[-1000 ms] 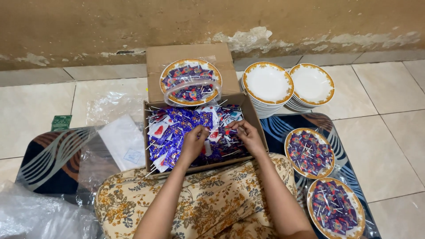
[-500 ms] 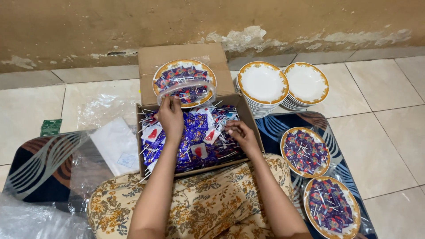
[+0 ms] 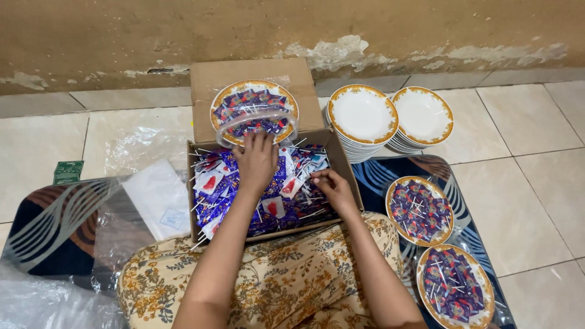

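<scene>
I see the left hand [image 3: 256, 161] stretched forward over the cardboard box [image 3: 338, 159], fingers [image 3: 263, 139] spread fairly wide and touching the near rim of the filled plate [image 3: 254, 111] that sits on the box's raised back flap; it is not closed on anything that I can make out. A loop of clear plastic wrap [image 3: 256, 125] lies across that plate's front edge, right at the fingertips. The right hand [image 3: 332, 186] is lower, inside the box at its right side, fingers curled narrow among the blue and red sachets [image 3: 268, 201]; can't tell whether it actually pinches one. Sachets fill the box, small white sticks mixed in. Box rests against my lap, floral cloth [image 3: 274, 280] under both forearms. Right of the box, two stacks of empty white plates [image 3: 390, 116] with gold rims stand on the tile floor [image 3: 536, 183], touching each other. Nearer, on a dark patterned mat [image 3: 469, 231], two more filled plates [image 3: 436, 250] lie one behind the other. Left of the box: a white packet [image 3: 159, 198] under clear plastic sheet [image 3: 109, 213], and a small green box [image 3: 68, 172] farther left on the tiles.
</scene>
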